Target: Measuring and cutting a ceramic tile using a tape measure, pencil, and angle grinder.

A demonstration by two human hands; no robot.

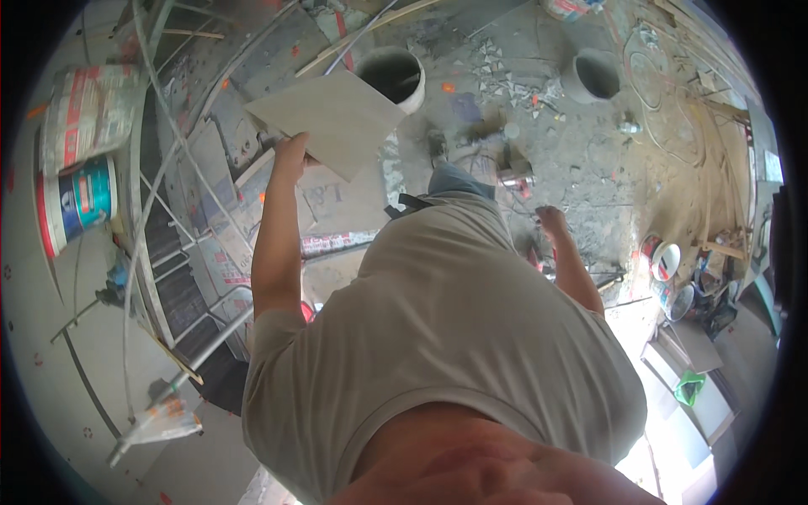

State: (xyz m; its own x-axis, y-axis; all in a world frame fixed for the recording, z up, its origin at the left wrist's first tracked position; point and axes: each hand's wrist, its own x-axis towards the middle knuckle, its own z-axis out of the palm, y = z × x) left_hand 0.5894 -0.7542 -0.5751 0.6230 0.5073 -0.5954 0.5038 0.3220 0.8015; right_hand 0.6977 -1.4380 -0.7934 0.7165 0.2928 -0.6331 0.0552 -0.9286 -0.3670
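Observation:
My left hand (292, 158) is closed on the near edge of a square beige tile (337, 120), held out flat ahead and to the left. The tile's far right corner overlaps the view of a pale bucket (412, 94) with a dark inside. Down at my right side hangs my right hand (552, 222), its fingers loosely apart, and I make out nothing held in it. Small red items lie on the floor below it, too blurred to name. A metal cylinder-like object (517, 174) lies ahead, between my legs and that hand.
Metal scaffold bars (172, 126) and stacked buckets (88, 198) stand on the left. Broken tile pieces (497, 71) litter the floor ahead, near a second grey bucket (593, 77). A coiled hose (665, 101) lies to the right. Boards and a white bucket (666, 259) are at far right.

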